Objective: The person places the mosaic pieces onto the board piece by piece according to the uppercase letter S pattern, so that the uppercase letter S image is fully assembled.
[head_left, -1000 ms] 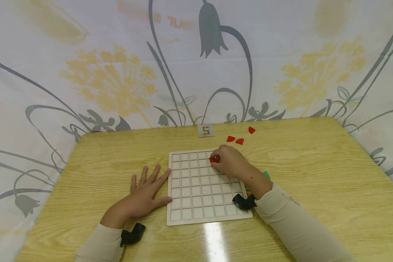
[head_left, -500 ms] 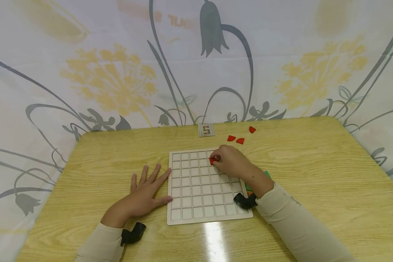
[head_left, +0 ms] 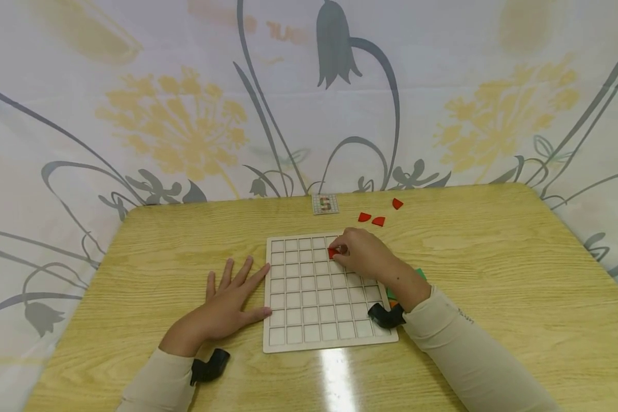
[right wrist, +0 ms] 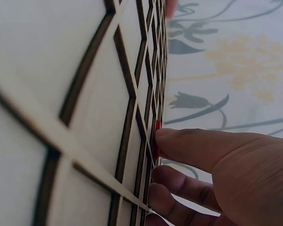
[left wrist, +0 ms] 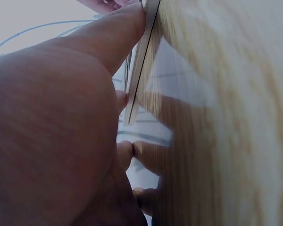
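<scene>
A pale board (head_left: 292,300) with a grid of square recesses lies on the table. My right hand (head_left: 367,253) is over its far right part, thumb and fingertips pinching a small red piece (head_left: 332,253) at one recess. In the right wrist view, only a thin strip of that red piece (right wrist: 158,124) shows beside the thumb; its full outline is hidden. My left hand (head_left: 224,312) lies with fingers spread at the board's left side, thumb and index fingertip touching the edge. The left wrist view shows the thumb (left wrist: 127,28) against the board's rim.
Beyond the board lie red quarter-circle pieces (head_left: 378,221) and a small card (head_left: 325,204) printed with a coloured pattern on a grid. Green pieces (head_left: 421,273) and a bit of orange (head_left: 393,304) show partly under my right forearm. A patterned cloth (head_left: 288,103) hangs behind the wooden table (head_left: 504,257).
My right fingers have shifted the red piece very slightly at the same recess, and more of it shows now. The left hand stays at the board's edge.
</scene>
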Demonstrator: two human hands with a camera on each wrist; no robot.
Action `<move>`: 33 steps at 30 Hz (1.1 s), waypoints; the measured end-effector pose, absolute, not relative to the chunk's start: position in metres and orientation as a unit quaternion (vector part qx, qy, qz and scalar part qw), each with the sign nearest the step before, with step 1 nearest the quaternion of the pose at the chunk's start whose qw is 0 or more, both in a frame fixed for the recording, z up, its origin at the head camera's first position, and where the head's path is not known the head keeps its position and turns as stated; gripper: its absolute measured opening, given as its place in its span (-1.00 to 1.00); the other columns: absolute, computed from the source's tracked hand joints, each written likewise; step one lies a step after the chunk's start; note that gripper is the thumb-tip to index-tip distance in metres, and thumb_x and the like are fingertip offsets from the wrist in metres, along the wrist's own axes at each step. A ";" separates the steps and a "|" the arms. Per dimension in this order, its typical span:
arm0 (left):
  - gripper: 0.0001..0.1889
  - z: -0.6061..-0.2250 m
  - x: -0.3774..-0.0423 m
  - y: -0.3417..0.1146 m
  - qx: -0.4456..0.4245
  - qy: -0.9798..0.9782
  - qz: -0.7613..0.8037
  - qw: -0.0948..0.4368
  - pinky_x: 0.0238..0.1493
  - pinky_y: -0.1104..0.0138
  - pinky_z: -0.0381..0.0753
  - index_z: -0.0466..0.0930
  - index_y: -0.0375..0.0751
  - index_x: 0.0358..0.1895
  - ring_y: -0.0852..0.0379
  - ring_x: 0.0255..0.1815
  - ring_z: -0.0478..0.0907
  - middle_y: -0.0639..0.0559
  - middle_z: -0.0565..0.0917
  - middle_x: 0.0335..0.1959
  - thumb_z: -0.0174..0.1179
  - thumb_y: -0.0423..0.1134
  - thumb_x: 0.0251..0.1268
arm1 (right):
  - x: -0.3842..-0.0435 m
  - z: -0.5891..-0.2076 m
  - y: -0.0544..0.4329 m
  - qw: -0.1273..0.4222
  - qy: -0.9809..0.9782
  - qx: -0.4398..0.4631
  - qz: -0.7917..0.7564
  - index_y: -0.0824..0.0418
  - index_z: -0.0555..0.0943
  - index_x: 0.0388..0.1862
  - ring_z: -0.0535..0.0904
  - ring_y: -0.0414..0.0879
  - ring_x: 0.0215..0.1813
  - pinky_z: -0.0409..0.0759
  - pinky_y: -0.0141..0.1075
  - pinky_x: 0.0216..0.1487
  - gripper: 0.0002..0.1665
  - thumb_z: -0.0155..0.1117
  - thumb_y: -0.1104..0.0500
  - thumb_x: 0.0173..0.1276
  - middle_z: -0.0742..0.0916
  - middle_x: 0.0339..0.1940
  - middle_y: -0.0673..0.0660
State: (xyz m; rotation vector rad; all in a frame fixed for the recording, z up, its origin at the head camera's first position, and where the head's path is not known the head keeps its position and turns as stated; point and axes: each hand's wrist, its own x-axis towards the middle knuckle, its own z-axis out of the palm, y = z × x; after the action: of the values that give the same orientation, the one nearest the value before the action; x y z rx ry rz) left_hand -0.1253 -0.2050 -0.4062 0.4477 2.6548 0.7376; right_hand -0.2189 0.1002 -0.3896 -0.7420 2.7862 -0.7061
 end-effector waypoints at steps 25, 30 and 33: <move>-0.11 -0.402 -0.123 -0.207 0.166 0.937 0.254 0.175 0.39 -0.32 -0.74 -0.14 0.24 0.64 -0.31 0.61 -0.66 -0.10 -0.33 0.67 0.12 0.27 0.38 | -0.215 -0.388 0.098 0.082 0.937 -0.259 -0.218 0.22 0.72 0.13 0.39 -0.13 -0.41 0.34 -0.37 -0.40 -0.65 0.33 0.18 0.40 0.65 -0.31 0.09; -0.12 -0.403 -0.124 -0.207 0.166 0.935 0.259 0.177 0.39 -0.32 -0.75 -0.15 0.24 0.64 -0.30 0.60 -0.67 -0.10 -0.34 0.67 0.11 0.28 0.39 | -0.215 -0.386 0.100 0.087 0.933 -0.263 -0.229 0.19 0.70 0.17 0.43 -0.14 -0.39 0.40 -0.36 -0.36 -0.64 0.30 0.19 0.42 0.66 -0.31 0.08; -0.11 -0.406 -0.126 -0.207 0.162 0.935 0.260 0.179 0.39 -0.31 -0.75 -0.16 0.28 0.64 -0.27 0.61 -0.69 -0.06 -0.35 0.67 0.11 0.29 0.37 | -0.216 -0.382 0.102 0.086 0.929 -0.256 -0.254 0.19 0.68 0.20 0.48 -0.15 -0.35 0.46 -0.35 -0.33 -0.63 0.25 0.18 0.45 0.70 -0.28 0.08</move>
State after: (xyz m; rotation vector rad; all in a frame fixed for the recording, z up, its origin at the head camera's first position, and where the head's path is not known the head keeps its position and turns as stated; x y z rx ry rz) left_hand -0.1258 -0.2069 -0.4061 0.4577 2.6447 0.7343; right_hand -0.2160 0.1021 -0.3824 -0.7632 2.7675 -0.7585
